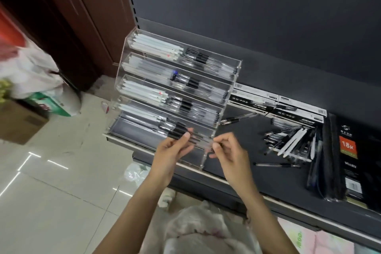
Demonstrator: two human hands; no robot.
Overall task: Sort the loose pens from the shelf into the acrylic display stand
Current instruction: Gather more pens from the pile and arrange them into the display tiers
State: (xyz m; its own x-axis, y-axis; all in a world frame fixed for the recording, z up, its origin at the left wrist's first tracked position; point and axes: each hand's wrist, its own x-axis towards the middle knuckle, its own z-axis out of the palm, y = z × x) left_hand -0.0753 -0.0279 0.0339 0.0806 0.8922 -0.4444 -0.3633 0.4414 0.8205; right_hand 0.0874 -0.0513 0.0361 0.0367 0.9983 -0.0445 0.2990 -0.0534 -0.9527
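The acrylic display stand [175,93] sits at the left end of the dark shelf [243,167], a clear stepped rack of five tiers, and most of the sorting looks done: the upper four tiers each hold white pens on the left and clear black-gripped pens on the right, while the lowest tier is only partly filled, with a bare stretch at its left end. A bundle of black-gripped pens [181,133] lies across that lowest tier, and the left hand [173,148] holds it, fingers curled round the barrels. The right hand [226,148] has its fingers curled at the stand's right front corner and appears to pinch the far end of the same bundle, though blur makes that uncertain. What is left, by the look of it, is the heap of loose pens [288,140] well to the right on the shelf, a mix of clear and white barrels, plus a few stray pens lying singly nearer the stand. Behind the heap lie flat pen boxes [278,103], and at the far right a black diary [350,150] stands beside packaged pens.
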